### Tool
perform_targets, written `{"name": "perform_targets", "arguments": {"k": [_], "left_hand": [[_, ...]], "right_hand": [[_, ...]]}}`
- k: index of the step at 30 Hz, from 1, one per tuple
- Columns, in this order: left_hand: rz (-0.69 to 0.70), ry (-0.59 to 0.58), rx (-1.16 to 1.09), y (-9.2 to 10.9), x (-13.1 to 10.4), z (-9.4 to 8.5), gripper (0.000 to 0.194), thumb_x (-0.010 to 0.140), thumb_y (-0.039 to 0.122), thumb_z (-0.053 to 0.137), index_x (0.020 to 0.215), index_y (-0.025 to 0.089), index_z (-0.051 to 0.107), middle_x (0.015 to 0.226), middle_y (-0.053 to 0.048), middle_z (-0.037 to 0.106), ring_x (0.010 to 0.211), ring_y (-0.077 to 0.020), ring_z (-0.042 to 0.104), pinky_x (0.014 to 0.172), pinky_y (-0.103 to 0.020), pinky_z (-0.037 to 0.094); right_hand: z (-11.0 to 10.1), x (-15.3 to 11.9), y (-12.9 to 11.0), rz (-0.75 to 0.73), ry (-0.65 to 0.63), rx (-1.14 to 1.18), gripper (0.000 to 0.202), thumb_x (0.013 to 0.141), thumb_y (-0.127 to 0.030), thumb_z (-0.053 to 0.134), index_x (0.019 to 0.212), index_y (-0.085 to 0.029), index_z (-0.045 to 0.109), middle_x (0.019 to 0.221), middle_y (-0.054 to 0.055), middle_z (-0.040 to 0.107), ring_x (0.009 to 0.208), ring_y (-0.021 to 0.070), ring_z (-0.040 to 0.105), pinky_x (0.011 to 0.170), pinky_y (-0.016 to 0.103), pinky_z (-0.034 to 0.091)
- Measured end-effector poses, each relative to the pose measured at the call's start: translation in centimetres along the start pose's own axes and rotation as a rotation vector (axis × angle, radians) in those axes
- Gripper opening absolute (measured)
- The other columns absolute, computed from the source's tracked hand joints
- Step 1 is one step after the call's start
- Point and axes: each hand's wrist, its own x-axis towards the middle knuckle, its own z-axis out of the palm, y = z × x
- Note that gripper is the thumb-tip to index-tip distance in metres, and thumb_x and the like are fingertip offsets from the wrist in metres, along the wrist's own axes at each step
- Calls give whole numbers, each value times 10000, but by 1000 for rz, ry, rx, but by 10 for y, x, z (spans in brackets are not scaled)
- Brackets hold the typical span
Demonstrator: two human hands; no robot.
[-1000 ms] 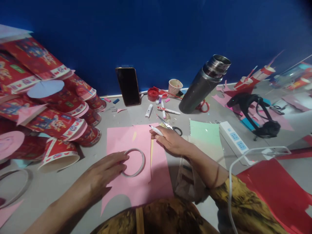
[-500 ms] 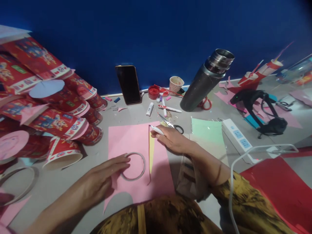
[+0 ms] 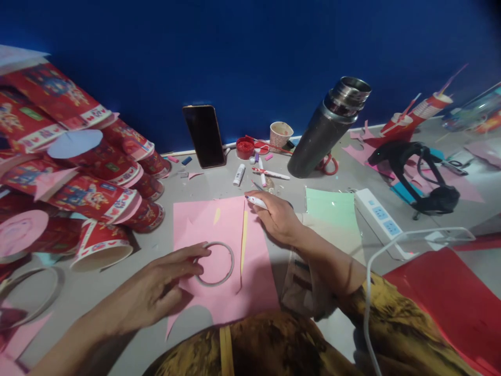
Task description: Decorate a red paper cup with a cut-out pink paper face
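My left hand (image 3: 160, 282) has its fingers stretched out, the fingertips touching the left rim of a thin grey ring (image 3: 232, 263). The ring lies flat on a pink paper sheet (image 3: 258, 292), which has a curved cut-out at its lower left edge. My right hand (image 3: 279, 216) is closed around a white marker (image 3: 257, 201). The marker's dark tip points left, near the sheet's top edge. Beside the ring, a narrow yellow strip (image 3: 244, 237) shows along an edge in the paper. Scissors (image 3: 256, 185) lie partly hidden behind my right hand.
Stacked red paper cups (image 3: 109, 198) rise at the left. A phone (image 3: 205, 137) leans against the blue wall. A dark flask (image 3: 324, 136), a glue stick (image 3: 239, 175), a power strip (image 3: 381, 219) with a white cable, and red paper (image 3: 446, 308) lie around.
My right hand has shifted slightly right and up with the marker. My left fingers have spread a little at the ring. The visible yellow strip is narrower, and a small yellow patch shows farther left.
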Motion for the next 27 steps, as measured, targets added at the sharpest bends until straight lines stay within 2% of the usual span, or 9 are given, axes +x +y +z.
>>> {"name": "perform_targets", "arguments": {"k": [3, 5, 7, 11, 14, 18, 21, 24, 27], "left_hand": [[-39, -77, 27, 10, 4, -11, 323, 934, 335, 674, 1237, 279, 771, 1582, -90, 581, 1419, -353, 584, 1100, -423, 558], [-50, -69, 7, 11, 7, -13, 356, 969, 410, 661, 1291, 289, 752, 1556, -83, 608, 1418, -344, 587, 1112, -442, 549], [-60, -5, -25, 9, 9, -11, 386, 980, 456, 655, 1328, 308, 733, 1486, -72, 673, 1382, -324, 623, 1105, -434, 558], [-81, 212, -40, 8, 17, -4, 379, 960, 494, 696, 1309, 353, 737, 1324, -36, 776, 1250, -278, 720, 1053, -372, 599], [-30, 315, -7, 12, 29, -4, 356, 985, 458, 677, 1324, 358, 717, 1357, -16, 758, 1257, -253, 711, 1088, -357, 573], [53, 334, 65, 11, 49, 3, 361, 1012, 395, 642, 1352, 282, 682, 1434, -66, 708, 1307, -257, 675, 1118, -374, 548], [112, 348, 187, 3, 57, 17, 338, 1017, 375, 614, 1315, 237, 693, 1404, -105, 719, 1343, -307, 642, 1158, -483, 506], [168, 429, 273, -2, 56, 30, 273, 997, 292, 640, 1257, 235, 700, 1353, -117, 725, 1395, -347, 575, 1166, -573, 448], [167, 487, 288, 3, 52, 38, 183, 982, 208, 664, 1158, 231, 708, 1135, -97, 744, 1142, -287, 670, 985, -484, 526]], "right_hand": [[2, -1, -3, -26, -138, 13, 307, 1040, -233, 500, 1315, -227, 634, 1291, 89, 728, 1183, 245, 681, 1040, 391, 508], [3, -1, -5, -7, -259, -23, 272, 1047, -249, 524, 1292, -217, 638, 1244, 98, 739, 1151, 260, 684, 1012, 395, 505], [2, 1, -4, 34, -307, -36, 261, 1069, -280, 507, 1291, -210, 626, 1212, 104, 744, 1135, 267, 684, 996, 397, 499], [-2, 4, -1, 95, -285, 31, 267, 1100, -353, 462, 1272, -217, 615, 1176, 94, 751, 1110, 262, 695, 971, 389, 498], [-5, 5, 0, 107, -289, 64, 259, 1099, -372, 469, 1241, -222, 626, 1174, 88, 751, 1124, 261, 694, 979, 392, 493], [-5, 6, -1, 129, -302, 94, 268, 1098, -386, 474, 1248, -221, 623, 1199, 92, 749, 1154, 259, 688, 992, 395, 492], [-6, 6, -1, 152, -305, 106, 280, 1098, -403, 474, 1252, -224, 624, 1217, 92, 751, 1178, 263, 684, 1011, 405, 492], [-8, 4, -2, 167, -318, 114, 303, 1097, -419, 472, 1281, -228, 619, 1249, 96, 747, 1207, 269, 681, 1034, 422, 491], [-8, 4, -3, 183, -329, 119, 349, 1099, -442, 452, 1326, -226, 605, 1314, 110, 728, 1249, 280, 670, 1064, 450, 484]]}}
